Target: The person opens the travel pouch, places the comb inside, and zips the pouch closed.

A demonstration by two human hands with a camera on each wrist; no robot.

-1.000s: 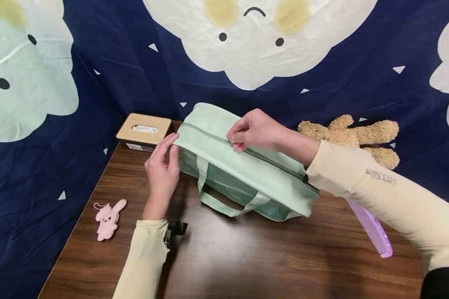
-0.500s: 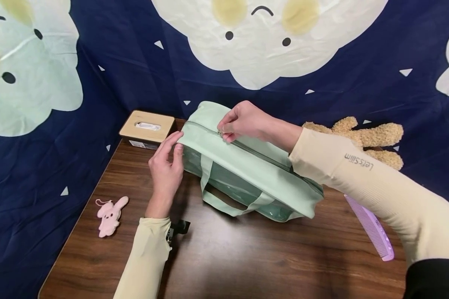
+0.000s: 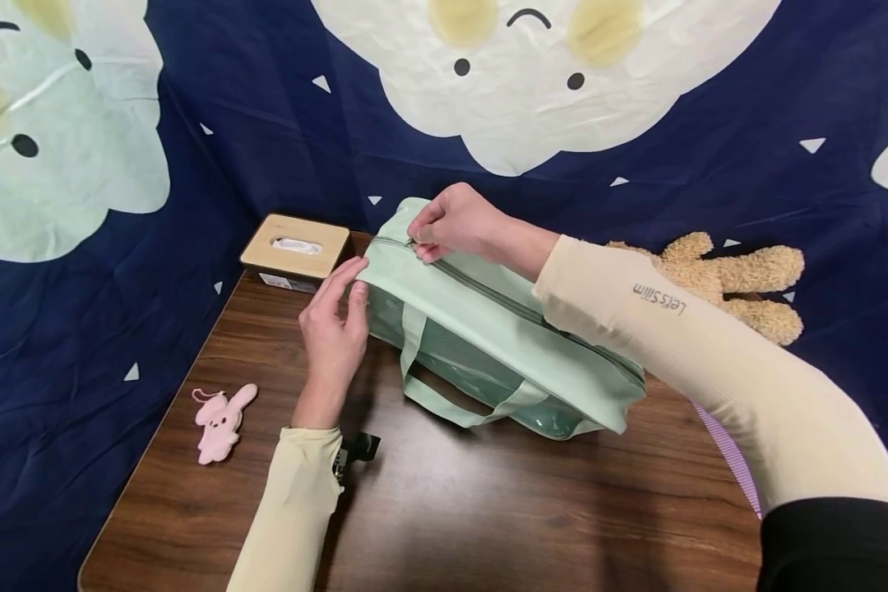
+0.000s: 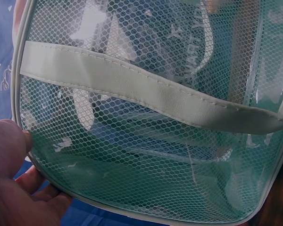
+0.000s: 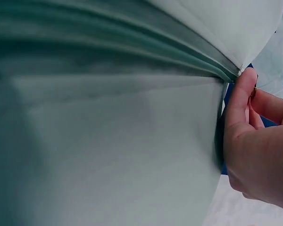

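Observation:
A mint green bag (image 3: 503,329) with a clear mesh front stands on the table, its handle strap (image 4: 113,77) hanging down the front. Near the left end of its top, my right hand (image 3: 462,222) pinches the zipper pull (image 3: 412,243). To the right of the pull, the zipper line looks wider and darker. My left hand (image 3: 336,329) holds the bag's left end, thumb toward the front and fingers round the edge in the left wrist view. Close up, the right wrist view has the right fingertips (image 5: 247,77) at the end of the zipper folds (image 5: 179,56).
Behind the left hand stands a tissue box (image 3: 296,247) with a wooden lid. A pink plush charm (image 3: 219,426) lies at the left edge. A tan plush toy (image 3: 740,275) and a purple comb (image 3: 728,456), both partly covered by my right arm, lie at the right.
My right hand has drawn the zipper pull leftward along the bag's top, toward the left end. The left hand keeps its place on the bag. The right sleeve now covers more of the comb.

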